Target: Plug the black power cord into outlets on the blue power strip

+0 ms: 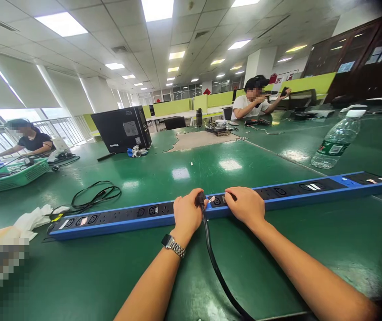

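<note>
A long blue power strip (pixel 150 221) with a black face and several sockets lies across the green table. My left hand (pixel 188 213), with a watch on its wrist, is closed round a black power plug (pixel 200 199) at the strip's middle. From that plug a thick black cable (pixel 218 272) runs down toward me. Just to the right, my right hand (pixel 247 206) is closed over the strip, its fingers curled across the top and partly hidden. A socket and a bit of white label show between the two hands.
A plastic water bottle (pixel 336 139) stands behind the strip's right part. A thin black cord (pixel 99 195) lies coiled beyond its left end. Farther back are a black computer case (pixel 122 129) and a green basket (pixel 26 175). Two other people sit across the table.
</note>
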Demonstrator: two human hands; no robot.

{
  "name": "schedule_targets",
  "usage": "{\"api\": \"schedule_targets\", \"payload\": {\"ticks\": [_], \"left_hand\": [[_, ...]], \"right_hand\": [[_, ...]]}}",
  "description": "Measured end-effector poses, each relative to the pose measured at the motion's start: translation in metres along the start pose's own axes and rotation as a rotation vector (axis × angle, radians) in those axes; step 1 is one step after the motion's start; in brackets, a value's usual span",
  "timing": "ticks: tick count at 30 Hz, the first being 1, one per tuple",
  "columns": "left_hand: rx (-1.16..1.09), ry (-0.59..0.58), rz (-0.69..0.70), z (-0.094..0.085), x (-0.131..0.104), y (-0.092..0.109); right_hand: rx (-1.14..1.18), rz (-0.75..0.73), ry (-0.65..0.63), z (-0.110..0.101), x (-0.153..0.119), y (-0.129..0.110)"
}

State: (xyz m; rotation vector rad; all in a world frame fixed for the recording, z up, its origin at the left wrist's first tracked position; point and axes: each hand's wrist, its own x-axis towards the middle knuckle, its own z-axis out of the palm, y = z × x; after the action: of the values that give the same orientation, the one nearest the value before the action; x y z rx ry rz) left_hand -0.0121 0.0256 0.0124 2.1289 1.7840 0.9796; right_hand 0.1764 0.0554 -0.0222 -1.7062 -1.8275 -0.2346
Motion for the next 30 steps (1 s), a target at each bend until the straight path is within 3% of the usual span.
{"api": "schedule_targets", "payload": {"ticks": [5, 14, 18, 22, 25, 30], "left_hand": [[0.041, -0.079, 0.028, -0.003, 0.000, 0.002], [0.102, -0.096, 0.046, 0.000, -0.004, 0.006], [0.011, -0.027, 0.042, 0.003, -0.004, 0.001], [-0.300, 0.109, -0.069, 0.004, 0.001, 0.000], [-0.404, 0.106, -0.050, 0.011, 0.006, 0.012], [-0.266, -0.050, 0.034, 0.038, 0.011, 0.059]], "right_hand": [[-0.007, 0.023, 0.000, 0.001, 0.000, -0.002], [-0.011, -0.001, -0.011, -0.002, -0.001, -0.001], [0.005, 0.011, -0.023, -0.002, -0.001, -0.002], [0.001, 0.058, -0.024, 0.001, 0.000, -0.002], [-0.081, 0.185, 0.016, 0.005, 0.000, 0.007], [-0.141, 0.331, 0.031, 0.009, -0.002, 0.043]]}}
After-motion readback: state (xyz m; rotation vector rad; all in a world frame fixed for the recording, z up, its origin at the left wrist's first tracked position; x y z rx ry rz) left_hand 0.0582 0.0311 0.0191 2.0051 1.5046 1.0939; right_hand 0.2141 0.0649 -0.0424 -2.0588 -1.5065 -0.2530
